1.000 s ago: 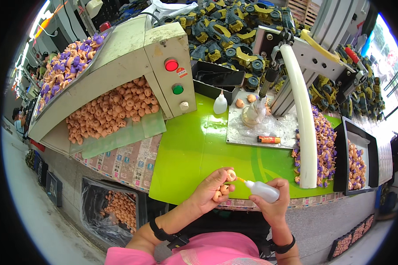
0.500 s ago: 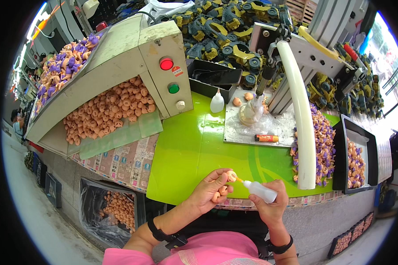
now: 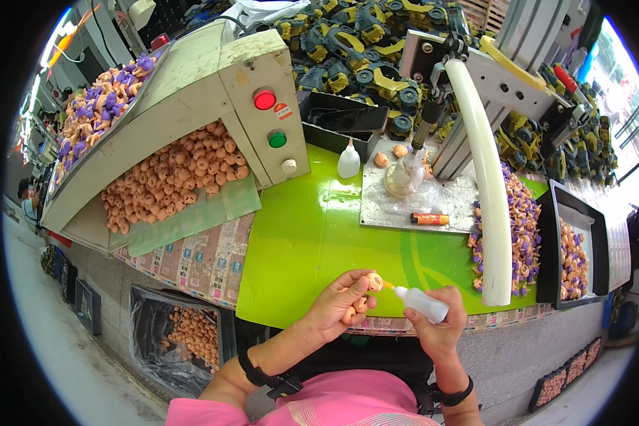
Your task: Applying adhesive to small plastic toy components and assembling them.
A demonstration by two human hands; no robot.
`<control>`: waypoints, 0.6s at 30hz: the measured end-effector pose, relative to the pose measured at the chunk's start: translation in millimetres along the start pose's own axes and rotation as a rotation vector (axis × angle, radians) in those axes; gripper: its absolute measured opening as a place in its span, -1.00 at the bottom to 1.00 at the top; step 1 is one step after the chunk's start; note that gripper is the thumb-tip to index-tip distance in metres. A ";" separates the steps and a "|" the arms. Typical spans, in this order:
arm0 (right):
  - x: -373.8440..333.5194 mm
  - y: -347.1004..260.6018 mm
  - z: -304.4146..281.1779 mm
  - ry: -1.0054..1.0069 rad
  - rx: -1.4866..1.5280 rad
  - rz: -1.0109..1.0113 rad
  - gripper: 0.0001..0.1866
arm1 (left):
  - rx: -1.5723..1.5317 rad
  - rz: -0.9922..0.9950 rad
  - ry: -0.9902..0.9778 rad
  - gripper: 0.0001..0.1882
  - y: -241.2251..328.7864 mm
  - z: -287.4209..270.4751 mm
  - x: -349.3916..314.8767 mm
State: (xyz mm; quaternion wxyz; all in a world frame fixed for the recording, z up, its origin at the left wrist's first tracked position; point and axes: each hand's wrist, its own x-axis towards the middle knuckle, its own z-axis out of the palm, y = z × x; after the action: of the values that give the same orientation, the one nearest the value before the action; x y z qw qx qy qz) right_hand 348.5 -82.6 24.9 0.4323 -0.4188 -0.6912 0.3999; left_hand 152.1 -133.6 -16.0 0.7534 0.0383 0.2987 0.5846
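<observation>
My left hand [image 3: 341, 302] is closed on several small peach-coloured hollow plastic doll heads. One doll head [image 3: 374, 282] is pinched between thumb and forefinger, its opening facing the right hand. Lower in the same palm sit more doll heads [image 3: 355, 310]. My right hand [image 3: 440, 323] grips a white squeeze bottle [image 3: 426, 305], tilted so its thin orange-yellow nozzle [image 3: 389, 285] points left. The nozzle tip is at or very near the pinched head; whether it goes inside cannot be made out. Both hands are above the front edge of the green tabletop [image 3: 312, 248].
A beige machine [image 3: 252, 64] holds a heap of doll heads [image 3: 184, 170] at left. A lever press [image 3: 486, 184] with a long white handle stands right, by purple-and-peach parts [image 3: 518, 227] and a black tray [image 3: 547, 284]. Another squeeze bottle [image 3: 348, 162] stands behind. A lined bin [image 3: 138, 341] sits lower left.
Both hands have shifted very slightly to the right, with the bottle and doll heads still held. The nozzle stays at the pinched head.
</observation>
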 end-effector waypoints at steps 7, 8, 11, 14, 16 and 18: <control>-1.7 5.1 -6.8 0.009 -0.126 -0.097 -0.56 | -0.013 -0.003 0.030 -0.75 1.3 4.3 -1.4; -2.1 6.1 -7.5 0.015 -0.141 -0.122 -0.56 | -0.008 0.008 0.041 -0.73 1.2 5.8 -1.7; -1.3 3.3 -10.2 -0.018 -0.171 -0.165 -0.57 | -0.008 0.019 0.064 -0.72 0.5 5.3 -1.6; -5.6 4.9 -10.7 0.005 -0.131 -0.062 -0.59 | -0.021 0.015 0.040 -0.73 -0.2 -1.8 -1.4; -4.2 6.1 -6.2 0.069 -0.091 -0.018 -0.60 | -0.030 0.010 0.006 -0.74 -0.7 -5.2 -1.6; -0.3 8.6 0.0 0.132 -0.049 0.026 -0.61 | -0.033 0.009 -0.030 -0.72 -0.7 -5.9 -2.5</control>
State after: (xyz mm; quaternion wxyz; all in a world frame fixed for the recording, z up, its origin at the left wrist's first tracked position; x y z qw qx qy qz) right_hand 350.6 -80.1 16.9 0.4614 -0.4635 -0.6654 0.3600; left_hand 149.4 -137.8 -20.1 0.7559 0.0360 0.2773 0.5920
